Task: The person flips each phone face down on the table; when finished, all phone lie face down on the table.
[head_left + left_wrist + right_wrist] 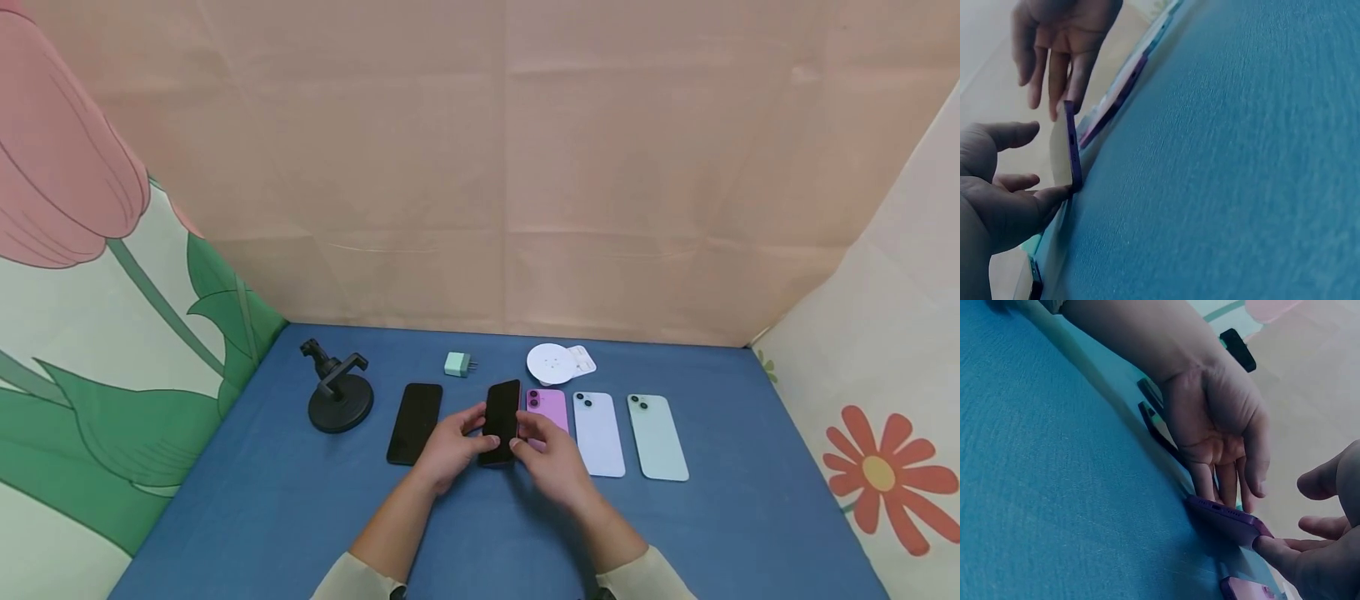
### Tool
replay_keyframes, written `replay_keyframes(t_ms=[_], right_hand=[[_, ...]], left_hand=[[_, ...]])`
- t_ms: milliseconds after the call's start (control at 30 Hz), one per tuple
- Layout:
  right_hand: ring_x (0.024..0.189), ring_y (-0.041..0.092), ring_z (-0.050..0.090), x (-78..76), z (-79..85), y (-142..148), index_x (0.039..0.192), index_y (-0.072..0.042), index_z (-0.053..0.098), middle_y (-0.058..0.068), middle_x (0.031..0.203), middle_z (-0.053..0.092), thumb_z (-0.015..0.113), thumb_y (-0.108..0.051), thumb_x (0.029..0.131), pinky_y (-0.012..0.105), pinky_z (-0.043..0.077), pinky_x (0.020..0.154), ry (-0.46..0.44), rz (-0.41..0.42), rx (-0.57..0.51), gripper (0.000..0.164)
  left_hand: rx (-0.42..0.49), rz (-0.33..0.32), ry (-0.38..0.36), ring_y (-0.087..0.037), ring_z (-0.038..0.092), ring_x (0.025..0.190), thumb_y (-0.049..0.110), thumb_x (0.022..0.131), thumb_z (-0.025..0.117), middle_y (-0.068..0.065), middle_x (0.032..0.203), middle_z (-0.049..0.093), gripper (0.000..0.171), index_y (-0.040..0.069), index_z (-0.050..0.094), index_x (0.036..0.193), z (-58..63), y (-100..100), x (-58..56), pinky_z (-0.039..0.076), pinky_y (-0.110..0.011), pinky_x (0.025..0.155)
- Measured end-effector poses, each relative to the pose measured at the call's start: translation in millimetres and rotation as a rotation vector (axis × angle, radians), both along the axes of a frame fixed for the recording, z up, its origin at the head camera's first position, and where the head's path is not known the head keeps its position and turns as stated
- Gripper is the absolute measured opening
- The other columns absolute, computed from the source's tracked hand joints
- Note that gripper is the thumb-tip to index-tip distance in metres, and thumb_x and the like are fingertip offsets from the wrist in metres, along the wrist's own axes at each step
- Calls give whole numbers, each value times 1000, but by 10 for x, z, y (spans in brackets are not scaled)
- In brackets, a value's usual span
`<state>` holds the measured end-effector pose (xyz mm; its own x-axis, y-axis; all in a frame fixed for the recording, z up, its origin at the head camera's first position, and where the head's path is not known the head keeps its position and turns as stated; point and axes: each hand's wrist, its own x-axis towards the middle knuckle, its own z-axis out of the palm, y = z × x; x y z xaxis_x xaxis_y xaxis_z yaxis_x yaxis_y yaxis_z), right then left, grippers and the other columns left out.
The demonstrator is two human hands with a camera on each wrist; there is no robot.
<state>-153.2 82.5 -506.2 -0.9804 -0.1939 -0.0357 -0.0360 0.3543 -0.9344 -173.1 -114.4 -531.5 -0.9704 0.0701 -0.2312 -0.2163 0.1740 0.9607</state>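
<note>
A dark-screened smartphone (501, 412) with a purple edge is held between my two hands, tilted up off the blue cloth, screen upward. My left hand (452, 450) grips its left side, the thumb lying over the lower screen. On the opposite side, my right hand (555, 462) holds the right edge with its fingertips. The right wrist view shows the phone's purple underside (1225, 522) and fingers at both long edges. A pink-purple phone (551, 403) lies camera side up, partly hidden behind my right hand. Left of my left hand rests a black-screened phone (414, 423).
A lavender phone (600, 437) and a mint phone (658, 437) lie to the right, cameras up. Behind are a pale green plug adapter (457, 364), a white disc (551, 365) and a small white card (583, 360). A black phone stand (341, 403) stands left.
</note>
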Motion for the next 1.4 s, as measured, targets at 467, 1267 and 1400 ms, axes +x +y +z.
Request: replay_keyframes(t_ms=[467,1267,1400], right_hand=[[120,29,64,-23,92,35,140,-3,62,15,131,68,66,-13,100,54,52,103,55,34,-46,42],[130,32,58,7,160,44,141,-9,62,10,136,67,62,-29,105,57,50,106,6,19,-101,41],[132,32,57,7,166,42,141,-10,62,10,137,67,61,-30,105,58,49,106,-3,24,-119,41]], left_hand=[[53,-27,13,-38,44,144,21,92,80,-19,152,53,66,-1,54,149,27,103,19,36,-55,118],[200,-55,-7,-30,56,133,23,94,79,-16,145,59,59,1,59,145,7,173,21,48,-45,109],[242,-74,-26,-28,58,133,19,96,76,-17,147,58,58,1,56,147,8,153,21,48,-44,109]])
